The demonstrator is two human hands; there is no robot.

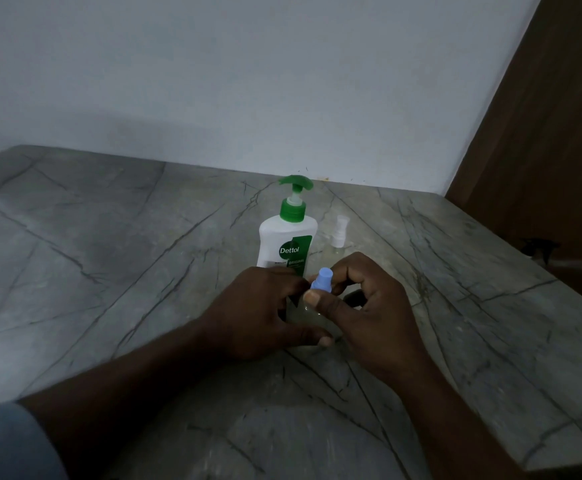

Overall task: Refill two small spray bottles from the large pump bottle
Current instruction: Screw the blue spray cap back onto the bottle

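A white pump bottle [286, 242] with a green pump head and a green label stands upright on the grey marble counter [109, 258]. Just in front of it both my hands hold a small clear spray bottle [308, 318] with a blue top [321, 279]. My left hand [258, 315] wraps the bottle's body from the left. My right hand [369, 306] pinches the blue top between thumb and fingers. A second small clear spray bottle with a white top [338, 233] stands to the right of the pump bottle, behind my right hand.
A pale wall runs along the back of the counter. A brown wooden panel [542, 133] rises at the right, with a small dark object [540, 247] beside it at the counter's right edge. The counter stretches wide to the left.
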